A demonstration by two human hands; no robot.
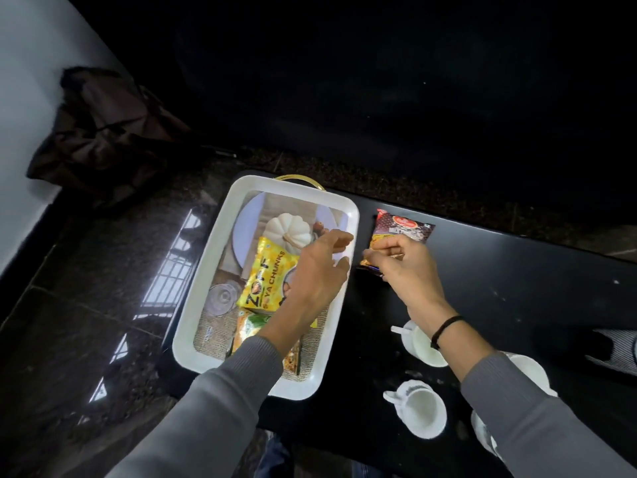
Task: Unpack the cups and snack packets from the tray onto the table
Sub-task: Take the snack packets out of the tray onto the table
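Two packets remain in the white tray (206,270) at centre frame; the yellow packet (267,274) runs lengthwise along it. The left hand (317,270) hovers above, fingers spread. The right hand (403,263) pinches a dark packet (401,229) on the black surface (517,270), pointing toward the upper right. Three white cups (422,412) stand lower right

Head-worn wide-angle camera looks steeply down and forward over a black tabletop (499,288).

The single view sits close above the person's own forearms, which enter from the bottom edge and reach away from the lens. A white tray (203,281) fills the centre-left, white cups (418,408) lie near the lower right, and dark polished floor (86,305) shows at left. Lens curvature bends the tabletop's far edge; the upper frame falls into darkness.
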